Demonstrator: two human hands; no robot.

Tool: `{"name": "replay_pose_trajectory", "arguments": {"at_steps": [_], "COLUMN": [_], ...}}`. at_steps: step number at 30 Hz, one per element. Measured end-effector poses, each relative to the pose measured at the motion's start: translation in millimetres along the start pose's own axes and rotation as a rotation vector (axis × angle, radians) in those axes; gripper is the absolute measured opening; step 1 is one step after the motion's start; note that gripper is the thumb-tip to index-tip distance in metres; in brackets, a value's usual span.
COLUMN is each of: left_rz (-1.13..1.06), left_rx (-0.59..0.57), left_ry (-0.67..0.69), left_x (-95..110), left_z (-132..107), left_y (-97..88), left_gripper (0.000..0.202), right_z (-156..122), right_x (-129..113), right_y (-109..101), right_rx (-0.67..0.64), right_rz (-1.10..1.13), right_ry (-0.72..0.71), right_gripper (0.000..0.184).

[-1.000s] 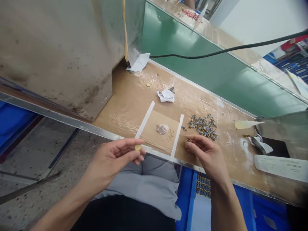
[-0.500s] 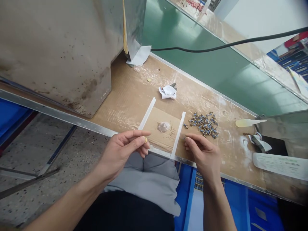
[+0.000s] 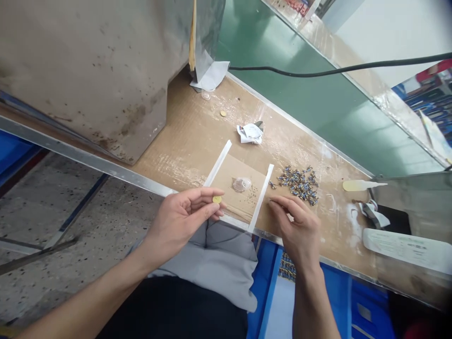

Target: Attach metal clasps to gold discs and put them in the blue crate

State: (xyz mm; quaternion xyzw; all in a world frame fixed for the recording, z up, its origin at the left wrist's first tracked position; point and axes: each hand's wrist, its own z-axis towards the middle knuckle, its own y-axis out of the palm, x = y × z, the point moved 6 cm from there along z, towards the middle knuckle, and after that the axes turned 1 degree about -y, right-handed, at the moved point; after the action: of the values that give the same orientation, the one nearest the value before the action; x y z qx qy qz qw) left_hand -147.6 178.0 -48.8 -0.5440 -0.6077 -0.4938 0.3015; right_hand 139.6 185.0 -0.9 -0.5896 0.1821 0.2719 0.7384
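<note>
My left hand [image 3: 183,217] pinches a small round yellow disc [image 3: 216,199] between thumb and fingers, just over the near edge of the cardboard-covered bench [image 3: 190,141]. My right hand [image 3: 295,223] rests on the bench to the right of a white strip [image 3: 260,197], fingers curled; whether they pinch a small metal part is hidden. A heap of several small blue-and-brass parts [image 3: 298,181] lies just beyond that hand. Between the two white strips [image 3: 217,163] lies a clear little dome [image 3: 241,184] with some tiny grains beside it.
A crumpled white paper [image 3: 250,133] and a second yellow disc [image 3: 223,113] lie farther back. A green conveyor belt [image 3: 318,103] runs behind the bench under a black cable [image 3: 335,71]. A small squeeze bottle [image 3: 360,185] lies at the right. A stained metal housing [image 3: 92,70] stands at the left.
My left hand has turned the yellow disc so its face shows and drifted slightly right. My right hand has pulled back from the heap towards the white strip.
</note>
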Motion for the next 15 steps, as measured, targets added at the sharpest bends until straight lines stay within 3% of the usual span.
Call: {"name": "replay_pose_trajectory", "arguments": {"at_steps": [7, 12, 15], "left_rz": [0.012, 0.042, 0.05], "left_rx": [-0.058, -0.063, -0.048], "left_ry": [0.046, 0.104, 0.123], "left_x": [-1.5, 1.7, -1.0], "left_z": [11.9, 14.3, 13.0], "left_y": [6.7, 7.1, 5.4], "left_gripper": [0.018, 0.023, 0.026], "right_z": [8.4, 23.1, 28.2], "right_x": [-18.9, -46.9, -53.8], "right_y": [1.4, 11.7, 17.4], "right_rx": [0.152, 0.188, 0.188], "right_rz": [0.23, 0.233, 0.205], "right_ry": [0.084, -0.083, -0.113], "right_gripper": [0.011, 0.016, 0.017]}}
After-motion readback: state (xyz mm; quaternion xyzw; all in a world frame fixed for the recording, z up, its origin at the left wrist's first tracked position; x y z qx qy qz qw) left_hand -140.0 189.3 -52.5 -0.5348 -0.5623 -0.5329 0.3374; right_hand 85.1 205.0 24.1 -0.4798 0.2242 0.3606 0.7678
